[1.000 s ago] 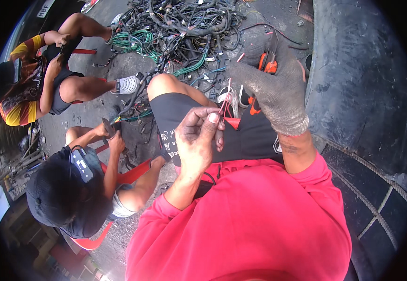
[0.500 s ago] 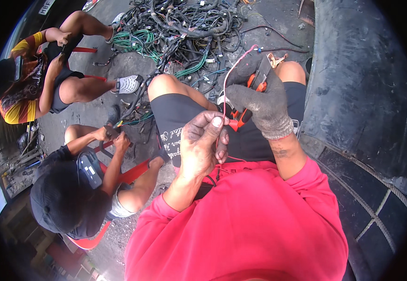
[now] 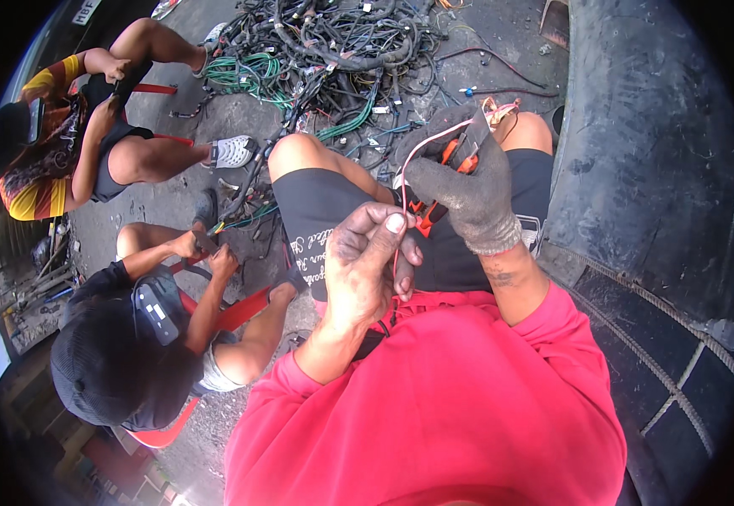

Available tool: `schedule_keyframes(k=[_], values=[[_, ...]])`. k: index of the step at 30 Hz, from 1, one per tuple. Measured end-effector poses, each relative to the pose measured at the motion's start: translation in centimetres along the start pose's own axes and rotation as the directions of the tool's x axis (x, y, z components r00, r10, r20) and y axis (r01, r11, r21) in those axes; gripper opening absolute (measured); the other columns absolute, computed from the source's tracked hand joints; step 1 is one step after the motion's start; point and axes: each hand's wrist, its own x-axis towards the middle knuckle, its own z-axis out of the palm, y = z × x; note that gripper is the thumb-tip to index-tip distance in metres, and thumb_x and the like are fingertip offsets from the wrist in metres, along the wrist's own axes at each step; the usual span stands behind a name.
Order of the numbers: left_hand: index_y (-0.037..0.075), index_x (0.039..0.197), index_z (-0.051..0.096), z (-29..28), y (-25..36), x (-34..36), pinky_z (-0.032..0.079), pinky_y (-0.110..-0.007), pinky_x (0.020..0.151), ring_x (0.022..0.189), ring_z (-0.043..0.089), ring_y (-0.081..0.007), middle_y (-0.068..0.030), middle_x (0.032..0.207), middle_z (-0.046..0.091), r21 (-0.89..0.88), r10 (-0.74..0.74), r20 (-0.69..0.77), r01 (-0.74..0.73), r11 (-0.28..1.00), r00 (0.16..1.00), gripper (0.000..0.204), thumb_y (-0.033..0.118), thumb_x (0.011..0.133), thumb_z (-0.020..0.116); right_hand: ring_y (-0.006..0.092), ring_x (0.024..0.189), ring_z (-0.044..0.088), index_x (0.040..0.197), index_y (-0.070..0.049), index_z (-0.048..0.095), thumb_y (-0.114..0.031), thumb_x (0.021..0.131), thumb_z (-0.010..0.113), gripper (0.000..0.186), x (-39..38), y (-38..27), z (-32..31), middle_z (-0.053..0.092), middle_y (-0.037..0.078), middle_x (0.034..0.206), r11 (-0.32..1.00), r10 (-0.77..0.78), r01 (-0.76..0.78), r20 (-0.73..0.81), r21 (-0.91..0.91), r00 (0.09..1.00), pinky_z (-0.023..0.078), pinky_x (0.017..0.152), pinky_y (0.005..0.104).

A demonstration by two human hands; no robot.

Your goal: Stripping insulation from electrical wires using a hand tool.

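Note:
A thin pink wire (image 3: 405, 173) is pinched between the thumb and fingers of my bare left hand (image 3: 363, 257). From there it rises and bends right, across my gloved right hand (image 3: 475, 201). My right hand, in a grey knit glove, grips an orange-and-black cutter knife (image 3: 461, 158). The flat metal blade points up and away, and the wire passes close by it; whether they touch I cannot tell. Just past the blade, above my right knee, shows a small bunch of bare copper strands (image 3: 495, 118).
A big tangled heap of wire harnesses (image 3: 342, 42) lies ahead on the ground, with green wire coils (image 3: 249, 74) at its left. Two people sit to my left, a near one in a black cap (image 3: 101, 363). A large dark panel (image 3: 645, 169) stands at my right.
The wire's free end has swung down to the right, from standing upright to lying over the glove and blade. Both hands have stayed nearly in place.

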Motion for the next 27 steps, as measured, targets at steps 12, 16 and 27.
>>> schedule_keyframes(k=[12, 16, 27], values=[[0.001, 0.103, 0.056, -1.1, 0.2, 1.0, 0.045, -0.022, 0.041, 0.058, 0.056, -0.0096, -0.0091, 0.085, 0.061, -0.047, 0.085, -0.068, -0.088, 0.995, 0.994, 0.013, 0.009, 0.093, 0.052, 0.0234, 0.066, 0.061, 0.094, -0.002, 0.053, -0.015, 0.078, 0.064, 0.023, -0.7, 0.4, -0.6, 0.058, 0.011, 0.074, 0.761, 0.085, -0.008, 0.088, -0.649, 0.992, 0.048, 0.059, 0.0332], [0.002, 0.110, 0.056, -1.5, 0.4, 1.1, 0.039, -0.018, 0.044, 0.064, 0.053, -0.0080, -0.0069, 0.092, 0.058, -0.111, 0.063, -0.062, -0.070, 0.991, 0.996, 0.019, 0.006, 0.092, 0.053, 0.0263, 0.078, 0.061, 0.107, -0.002, 0.051, -0.009, 0.076, 0.063, 0.033, -2.3, -1.1, -0.6, 0.058, 0.013, 0.085, 0.645, 0.121, 0.018, 0.125, -0.764, 0.985, 0.048, 0.068, 0.0335], [0.003, 0.111, 0.056, -1.5, 0.5, 1.0, 0.043, -0.024, 0.053, 0.071, 0.055, -0.0120, -0.0070, 0.094, 0.056, -0.227, 0.034, 0.011, -0.031, 0.973, 0.999, 0.020, 0.007, 0.093, 0.051, 0.0283, 0.074, 0.064, 0.112, 0.000, 0.054, -0.008, 0.076, 0.068, 0.039, -3.4, -3.2, -0.6, 0.062, 0.016, 0.090, 0.536, -0.155, 0.275, 0.227, -0.798, 0.961, 0.050, 0.065, 0.0348]])
